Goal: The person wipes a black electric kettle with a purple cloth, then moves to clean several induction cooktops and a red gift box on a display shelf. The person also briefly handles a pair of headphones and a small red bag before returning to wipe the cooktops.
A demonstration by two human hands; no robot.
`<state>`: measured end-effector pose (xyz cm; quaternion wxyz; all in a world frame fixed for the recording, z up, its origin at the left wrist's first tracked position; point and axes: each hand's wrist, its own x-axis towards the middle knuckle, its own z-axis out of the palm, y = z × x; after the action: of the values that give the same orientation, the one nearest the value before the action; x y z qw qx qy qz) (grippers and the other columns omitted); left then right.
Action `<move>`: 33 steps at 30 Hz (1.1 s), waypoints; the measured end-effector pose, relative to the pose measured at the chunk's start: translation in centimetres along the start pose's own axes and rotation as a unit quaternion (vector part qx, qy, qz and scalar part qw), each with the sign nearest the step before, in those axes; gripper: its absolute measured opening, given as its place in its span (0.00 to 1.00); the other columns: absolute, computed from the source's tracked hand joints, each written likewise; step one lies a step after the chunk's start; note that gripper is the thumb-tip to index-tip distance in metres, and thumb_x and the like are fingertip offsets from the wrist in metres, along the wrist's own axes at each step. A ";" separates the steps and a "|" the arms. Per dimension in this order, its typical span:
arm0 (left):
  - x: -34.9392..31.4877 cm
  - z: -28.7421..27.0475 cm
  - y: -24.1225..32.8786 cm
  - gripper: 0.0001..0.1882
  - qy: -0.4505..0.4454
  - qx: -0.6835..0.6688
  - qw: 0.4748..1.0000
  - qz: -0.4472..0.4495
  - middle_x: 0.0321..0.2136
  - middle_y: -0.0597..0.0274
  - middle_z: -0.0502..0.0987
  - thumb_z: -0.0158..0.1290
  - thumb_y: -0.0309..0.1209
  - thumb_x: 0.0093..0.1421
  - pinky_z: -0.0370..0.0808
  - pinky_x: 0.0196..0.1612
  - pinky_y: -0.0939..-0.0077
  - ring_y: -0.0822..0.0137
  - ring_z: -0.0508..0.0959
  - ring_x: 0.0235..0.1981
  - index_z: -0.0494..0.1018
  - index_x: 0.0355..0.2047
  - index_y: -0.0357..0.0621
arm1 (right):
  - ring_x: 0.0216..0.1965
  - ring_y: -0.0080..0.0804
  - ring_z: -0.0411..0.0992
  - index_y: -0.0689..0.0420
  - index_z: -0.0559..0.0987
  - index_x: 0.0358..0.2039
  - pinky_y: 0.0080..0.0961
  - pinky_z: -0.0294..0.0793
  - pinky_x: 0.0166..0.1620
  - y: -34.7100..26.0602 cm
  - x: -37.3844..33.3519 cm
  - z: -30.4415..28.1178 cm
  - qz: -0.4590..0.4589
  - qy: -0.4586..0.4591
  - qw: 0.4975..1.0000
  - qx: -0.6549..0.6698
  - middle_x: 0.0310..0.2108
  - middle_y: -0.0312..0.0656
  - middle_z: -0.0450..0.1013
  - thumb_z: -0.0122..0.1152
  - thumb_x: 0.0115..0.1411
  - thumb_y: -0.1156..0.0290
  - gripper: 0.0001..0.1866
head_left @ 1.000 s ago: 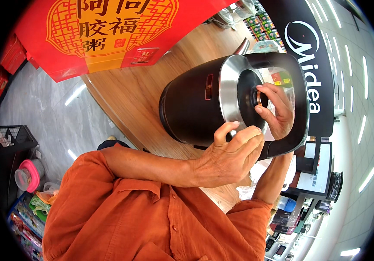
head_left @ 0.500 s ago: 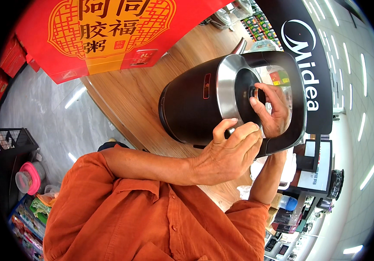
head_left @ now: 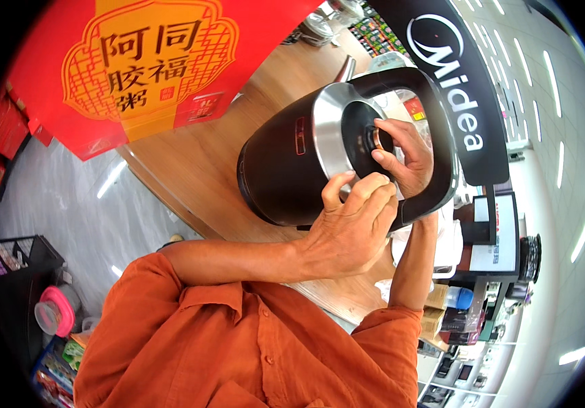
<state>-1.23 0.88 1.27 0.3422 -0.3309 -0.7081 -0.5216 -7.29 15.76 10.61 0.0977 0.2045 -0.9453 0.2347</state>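
Observation:
A large black kettle [head_left: 272,153] with a steel collar [head_left: 332,132] appears tilted in the middle of the view, its lid [head_left: 357,139] toward the right. Its thick black handle [head_left: 445,149] arches over the lid, and a metal spout [head_left: 347,68] juts out on the far side. My right hand [head_left: 408,160] reaches through the handle's opening, thumb and fingers closed on the lid knob [head_left: 379,139]. My left hand [head_left: 357,224] curls over the near side of the collar, close to the handle's lower end. Some of its fingertips are hidden.
The kettle is over a wooden counter [head_left: 204,149]. A big red gift box [head_left: 149,68] fills the far left. Beyond the handle are a black sign panel [head_left: 466,102], white appliances and a screen [head_left: 503,231]. A black wire basket [head_left: 24,255] stands at lower left.
The kettle, hands and surroundings sit slightly further left in the view, and the gift box shows lower. Both hands keep about the same grip on the kettle.

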 end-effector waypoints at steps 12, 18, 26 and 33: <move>1.4 -0.5 -0.2 0.25 -0.048 0.002 0.999 0.005 0.46 0.55 0.72 0.65 0.37 0.42 0.48 0.57 0.47 0.59 0.65 0.56 0.73 0.39 0.37 | 0.54 0.35 0.70 0.64 0.77 0.50 0.30 0.70 0.55 0.4 -7.0 2.1 0.150 0.253 0.954 0.065 0.54 0.45 0.72 0.59 0.64 0.68 0.17; 1.7 -0.8 0.2 0.24 -0.087 0.006 0.996 0.003 0.45 0.55 0.72 0.64 0.35 0.42 0.50 0.57 0.45 0.57 0.66 0.55 0.73 0.39 0.36 | 0.53 0.31 0.70 0.63 0.78 0.49 0.28 0.68 0.56 1.6 -10.1 3.3 0.195 0.293 0.934 0.059 0.50 0.42 0.74 0.58 0.64 0.73 0.14; 2.6 -1.0 0.3 0.32 -0.117 0.036 0.992 0.016 0.50 0.57 0.71 0.63 0.39 0.45 0.47 0.60 0.50 0.57 0.65 0.57 0.70 0.50 0.37 | 0.53 0.33 0.68 0.59 0.73 0.55 0.25 0.69 0.52 6.8 -15.8 6.0 0.279 0.213 0.926 0.137 0.56 0.44 0.68 0.54 0.66 0.73 0.17; 3.7 -2.8 -0.9 0.35 -0.199 0.001 0.979 0.037 0.48 0.51 0.72 0.68 0.34 0.42 0.53 0.60 0.55 0.52 0.68 0.56 0.69 0.50 0.34 | 0.68 0.59 0.48 0.53 0.62 0.65 0.45 0.52 0.67 5.9 -22.6 10.2 0.288 -0.104 0.951 -0.050 0.66 0.61 0.50 0.64 0.59 0.64 0.35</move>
<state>-3.61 -1.62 4.51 0.2138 -0.4533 -0.7499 -0.4318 9.54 23.30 -7.05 -0.0630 -0.0580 -0.9793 0.1831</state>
